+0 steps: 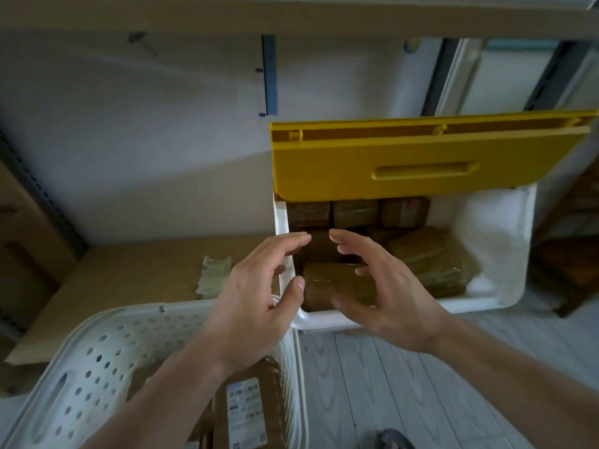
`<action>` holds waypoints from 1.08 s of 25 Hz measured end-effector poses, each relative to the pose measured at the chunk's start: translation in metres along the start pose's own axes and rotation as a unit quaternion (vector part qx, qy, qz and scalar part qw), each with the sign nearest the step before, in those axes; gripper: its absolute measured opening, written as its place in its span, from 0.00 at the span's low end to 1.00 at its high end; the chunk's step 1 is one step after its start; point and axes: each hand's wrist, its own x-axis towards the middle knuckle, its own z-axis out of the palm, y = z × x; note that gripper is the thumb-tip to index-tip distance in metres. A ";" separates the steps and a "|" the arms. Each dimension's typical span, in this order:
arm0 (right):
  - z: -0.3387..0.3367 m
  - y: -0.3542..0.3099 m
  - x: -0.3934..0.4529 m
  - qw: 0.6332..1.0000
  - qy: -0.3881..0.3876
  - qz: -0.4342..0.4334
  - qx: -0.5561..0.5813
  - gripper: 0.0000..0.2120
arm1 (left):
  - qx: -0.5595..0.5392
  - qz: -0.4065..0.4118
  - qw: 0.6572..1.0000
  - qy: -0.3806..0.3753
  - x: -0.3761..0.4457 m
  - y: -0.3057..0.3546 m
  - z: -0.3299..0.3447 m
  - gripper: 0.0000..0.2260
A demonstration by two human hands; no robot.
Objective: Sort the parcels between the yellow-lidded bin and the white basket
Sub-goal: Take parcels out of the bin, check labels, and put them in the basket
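The white bin [496,241] stands open on the floor, its yellow lid [405,160] raised at the back. Several brown tape-wrapped parcels fill it, with one small parcel [337,285] lying at the near left corner. My left hand [256,293] hovers over the bin's left wall, fingers spread and lightly curved, holding nothing. My right hand [385,286] is over that near parcel, fingers spread, not gripping it. The perforated white basket [97,351] sits at lower left with a labelled brown parcel [249,406] inside.
A flat cardboard sheet [129,280] lies on the low shelf left of the bin, with a small pale packet [214,275] on it. A cardboard box [19,241] stands at far left. Pale wood-look floor [389,384] stretches in front of the bin.
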 end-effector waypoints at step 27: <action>0.022 0.090 0.057 0.900 -0.171 0.372 -0.150 0.30 | -0.039 -0.457 0.875 -0.155 0.096 -0.041 0.133 0.38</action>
